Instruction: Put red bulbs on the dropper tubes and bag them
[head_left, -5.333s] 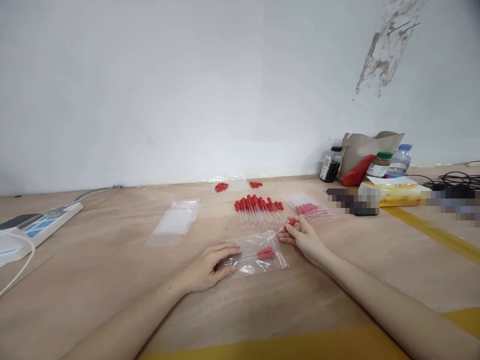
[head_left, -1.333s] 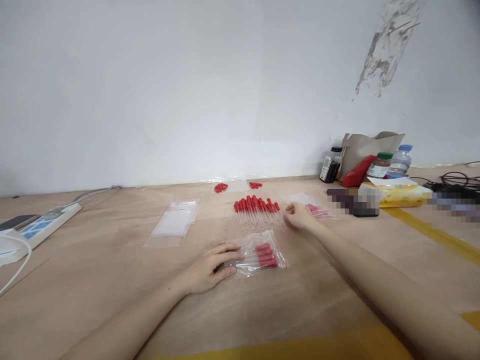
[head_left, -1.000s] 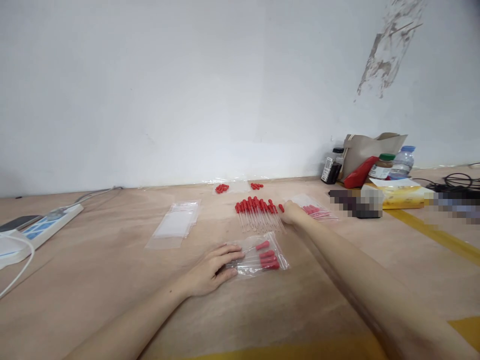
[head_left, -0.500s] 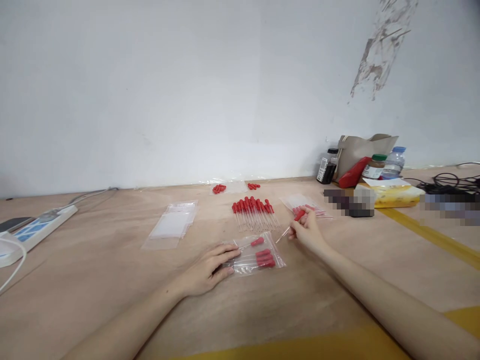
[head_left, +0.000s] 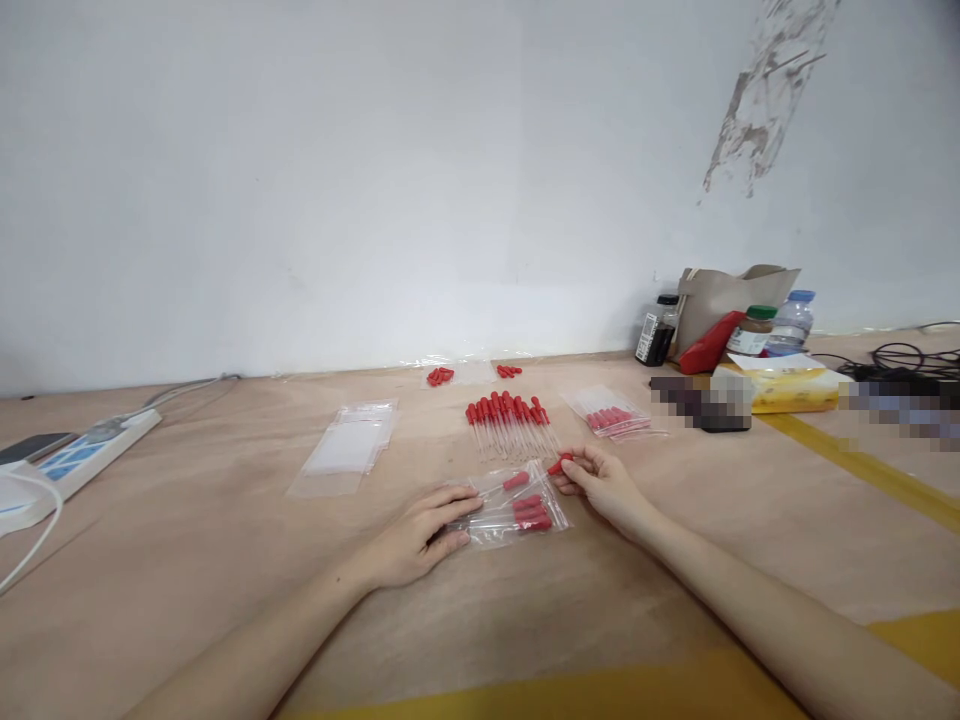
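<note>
A clear zip bag (head_left: 491, 535) lies on the table with several red-bulbed droppers (head_left: 531, 512) inside. My left hand (head_left: 424, 535) rests flat on the bag's left end, fingers stretched out. At the bag's right-hand mouth, my right hand (head_left: 600, 488) pinches a dropper by its red bulb (head_left: 559, 464). This dropper's glass tube points left at the bag opening; I cannot tell how much of it is inside. Just beyond the bag, more droppers (head_left: 510, 420) lie in a fanned pile with their red bulbs facing away from me.
Flat clear bags (head_left: 345, 448) are stacked at left. Filled bags (head_left: 609, 412) lie at right. Red bulbs (head_left: 440, 377) sit near the wall. A power strip (head_left: 82, 465) lies far left; bottles (head_left: 657, 330), a grey bag (head_left: 731, 300) and a tissue pack (head_left: 787, 388) stand at right.
My right hand has moved left and toward me, bringing the dropper from beside the bag to its mouth and turning it level. My left hand has stayed on the bag.
</note>
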